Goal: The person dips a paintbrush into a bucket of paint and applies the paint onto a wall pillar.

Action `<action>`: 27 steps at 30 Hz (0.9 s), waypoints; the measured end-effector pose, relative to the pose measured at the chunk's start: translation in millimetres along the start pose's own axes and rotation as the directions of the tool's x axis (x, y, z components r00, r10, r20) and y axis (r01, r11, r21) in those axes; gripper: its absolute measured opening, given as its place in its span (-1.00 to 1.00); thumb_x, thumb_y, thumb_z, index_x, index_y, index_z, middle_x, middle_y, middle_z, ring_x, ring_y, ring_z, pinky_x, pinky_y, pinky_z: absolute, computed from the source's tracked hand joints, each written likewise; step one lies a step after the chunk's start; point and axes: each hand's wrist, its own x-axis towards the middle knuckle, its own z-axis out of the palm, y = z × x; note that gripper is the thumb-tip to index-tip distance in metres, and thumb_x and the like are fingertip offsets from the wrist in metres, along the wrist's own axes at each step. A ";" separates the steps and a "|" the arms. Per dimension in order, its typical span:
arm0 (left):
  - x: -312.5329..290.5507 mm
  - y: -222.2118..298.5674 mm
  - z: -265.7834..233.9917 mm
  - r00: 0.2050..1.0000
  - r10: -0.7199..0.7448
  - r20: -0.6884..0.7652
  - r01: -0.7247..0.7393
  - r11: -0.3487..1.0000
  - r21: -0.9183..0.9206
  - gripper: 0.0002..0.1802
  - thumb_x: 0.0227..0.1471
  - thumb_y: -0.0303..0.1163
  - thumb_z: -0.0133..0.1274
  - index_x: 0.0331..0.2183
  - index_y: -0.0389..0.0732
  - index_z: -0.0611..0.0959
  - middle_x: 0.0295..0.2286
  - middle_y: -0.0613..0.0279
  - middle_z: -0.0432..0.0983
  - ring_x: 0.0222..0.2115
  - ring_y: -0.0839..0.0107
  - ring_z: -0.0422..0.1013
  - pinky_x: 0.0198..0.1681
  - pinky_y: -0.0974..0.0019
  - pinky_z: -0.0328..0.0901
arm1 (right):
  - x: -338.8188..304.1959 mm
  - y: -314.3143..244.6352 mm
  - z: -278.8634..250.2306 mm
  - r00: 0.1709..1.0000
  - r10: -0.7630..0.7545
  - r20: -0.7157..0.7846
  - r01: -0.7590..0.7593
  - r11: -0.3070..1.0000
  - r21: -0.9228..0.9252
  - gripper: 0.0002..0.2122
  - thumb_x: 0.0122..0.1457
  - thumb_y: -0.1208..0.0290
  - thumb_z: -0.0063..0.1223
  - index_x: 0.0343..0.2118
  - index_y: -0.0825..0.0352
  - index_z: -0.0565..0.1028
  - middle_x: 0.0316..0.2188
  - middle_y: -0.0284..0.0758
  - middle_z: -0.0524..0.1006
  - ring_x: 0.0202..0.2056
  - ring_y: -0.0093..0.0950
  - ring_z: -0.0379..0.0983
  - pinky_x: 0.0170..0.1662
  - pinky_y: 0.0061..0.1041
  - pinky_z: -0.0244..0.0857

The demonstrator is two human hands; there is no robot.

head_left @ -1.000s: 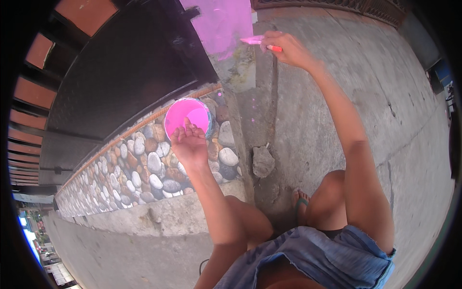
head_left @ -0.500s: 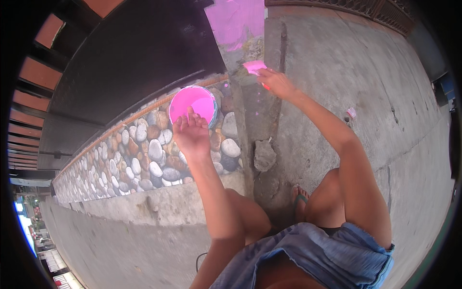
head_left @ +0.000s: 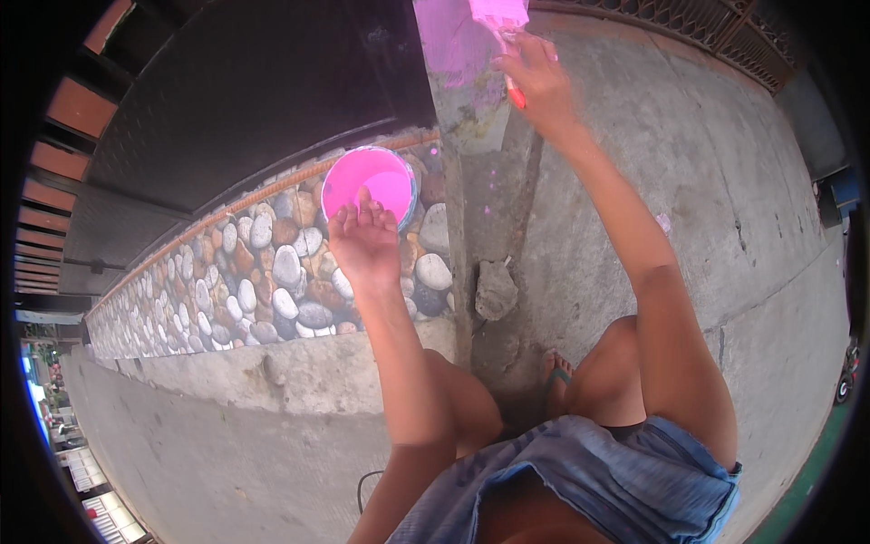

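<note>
The bucket point(head_left: 343, 181), pink inside, stands on the pebble-patterned ledge point(head_left: 287, 267), and I take it as the landmark. The brush point(head_left: 499, 14) lies beyond the bucket and to its right, well apart from it. The right hand point(head_left: 541, 87) has it between the thumb and the bent fingers, so this hand is closed on the handle. The long axis of the brush runs from the orange handle end, which is turned toward the person, to the pink bristles, which point away and slightly to the left. Seen from the right hand, the bucket is thus to the left and nearer to the body, while the bristles are on the far side.

The left hand point(head_left: 366, 240) is the nearer one to the bucket, just at its near side. Its palm faces up, the fingers are half bent and a little parted, and I see no tool in it. Whether the fingers touch the rim or only overlap it in the view, I cannot tell.

The bristle tip is cut off by the upper edge. The pink-painted pillar point(head_left: 446, 43), beyond the bucket and to its right, is cut there also. Whether the bristles touch it is hard to make out. Fingers hide part of the brush handle.
</note>
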 end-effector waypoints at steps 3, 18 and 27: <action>1.5 -1.2 -2.1 1.000 -0.004 -0.004 0.004 1.000 -0.007 -0.69 0.05 -0.34 -0.11 -0.15 -0.22 0.32 -0.16 0.14 0.39 -0.36 0.33 0.34 -0.26 0.28 0.28 | -51.3 -5.2 38.6 0.948 0.056 0.312 -0.065 0.998 0.019 -0.80 -0.14 0.57 0.10 -0.38 0.24 0.45 -0.17 -0.28 0.37 -0.06 -0.23 0.34 -0.25 -0.33 0.44; -8.9 8.0 5.5 0.995 0.070 -0.068 -0.069 0.998 0.008 -0.75 0.09 -0.32 -0.18 -0.19 -0.22 0.33 -0.18 0.12 0.39 -0.37 0.35 0.32 -0.27 0.30 0.27 | -26.3 -37.9 24.4 0.991 0.045 0.128 -0.060 0.992 0.112 -0.78 -0.20 0.59 0.13 -0.41 0.22 0.48 -0.27 -0.33 0.40 -0.17 -0.25 0.40 -0.23 -0.31 0.41; -7.9 3.2 5.9 0.993 0.090 -0.078 -0.089 0.996 0.022 -0.78 0.07 -0.32 -0.17 -0.22 -0.19 0.34 -0.20 0.16 0.38 -0.36 0.40 0.31 -0.28 0.33 0.27 | -121.1 -62.8 69.1 0.696 0.097 0.712 -0.199 0.978 0.062 -0.78 -0.20 0.61 0.12 -0.40 0.25 0.49 -0.25 -0.32 0.39 -0.16 -0.25 0.38 -0.21 -0.32 0.41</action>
